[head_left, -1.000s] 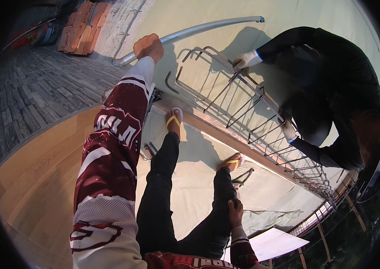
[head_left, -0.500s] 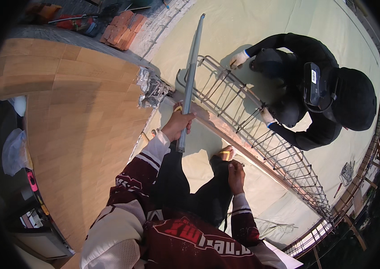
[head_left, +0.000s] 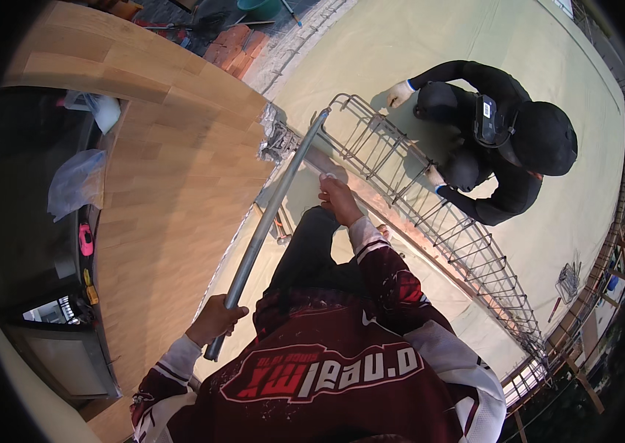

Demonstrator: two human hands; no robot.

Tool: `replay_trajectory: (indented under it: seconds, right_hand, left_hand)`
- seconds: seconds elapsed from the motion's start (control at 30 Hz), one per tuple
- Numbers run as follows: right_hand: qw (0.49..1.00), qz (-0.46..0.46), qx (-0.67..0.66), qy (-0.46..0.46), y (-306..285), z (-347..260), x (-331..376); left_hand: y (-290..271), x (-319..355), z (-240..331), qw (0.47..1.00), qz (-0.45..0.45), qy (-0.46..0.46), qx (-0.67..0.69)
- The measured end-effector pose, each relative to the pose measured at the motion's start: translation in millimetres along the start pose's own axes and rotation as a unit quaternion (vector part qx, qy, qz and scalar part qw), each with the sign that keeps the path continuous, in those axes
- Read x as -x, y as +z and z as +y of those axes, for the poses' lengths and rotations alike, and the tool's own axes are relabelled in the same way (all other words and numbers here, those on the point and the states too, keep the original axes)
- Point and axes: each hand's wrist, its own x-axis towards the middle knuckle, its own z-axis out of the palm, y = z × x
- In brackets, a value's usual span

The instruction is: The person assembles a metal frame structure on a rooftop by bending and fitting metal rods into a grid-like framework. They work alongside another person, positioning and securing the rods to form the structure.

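Note:
My left hand (head_left: 216, 319) is closed around the near end of a long grey metal pipe (head_left: 272, 214), which slants up to the corner of a rebar cage (head_left: 430, 214) lying on the pale concrete slab. My right hand (head_left: 338, 198) is stretched forward over my dark trouser knee, right beside the cage's near bars, fingers curled; a small white thing shows at its fingertips. I cannot tell whether it grips that. A person in black (head_left: 504, 140) crouches on the cage's far side, with white-gloved hands on the bars.
A plywood board (head_left: 172, 184) runs along my left, with plastic bags (head_left: 76, 177) and small tools beyond it. Red bricks (head_left: 235, 44) and a green basin lie at the top. Scaffold rails (head_left: 608, 295) border the slab's right edge.
My left hand now grips the pipe near its lower end, close to my body, instead of partway up. My right hand has reached forward from my leg to the cage.

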Motion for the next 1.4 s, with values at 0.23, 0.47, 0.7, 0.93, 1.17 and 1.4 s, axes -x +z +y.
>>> replay_trajectory:
  seconds: [0.23, 0.47, 0.7, 0.93, 1.17, 1.4]
  right_hand:
    - [0.921, 0.017, -0.361, 0.146, 45, 13, -36]
    - [0.917, 0.009, -0.398, 0.031, 59, -85, -11]
    - [0.905, -0.108, -0.348, -0.220, 60, -300, 28]
    - [0.873, -0.113, -0.228, -0.415, 93, -435, 103]
    - [0.829, -0.113, -0.182, -0.516, 108, -496, 118]
    - [0.800, -0.094, -0.151, -0.573, 103, -587, 30]
  left_hand:
    - [19, 78, -118, 0.952, 0.197, 0.025, -0.233]
    - [27, -15, -165, 0.956, 0.265, 0.040, -0.118]
    - [-26, -177, -43, 0.949, 0.226, 0.201, -0.089]
    - [-72, -255, 144, 0.919, 0.107, 0.336, -0.176]
    - [-82, -295, 178, 0.841, 0.304, 0.447, -0.027]
    - [-73, -349, 114, 0.951, 0.187, 0.201, 0.140]
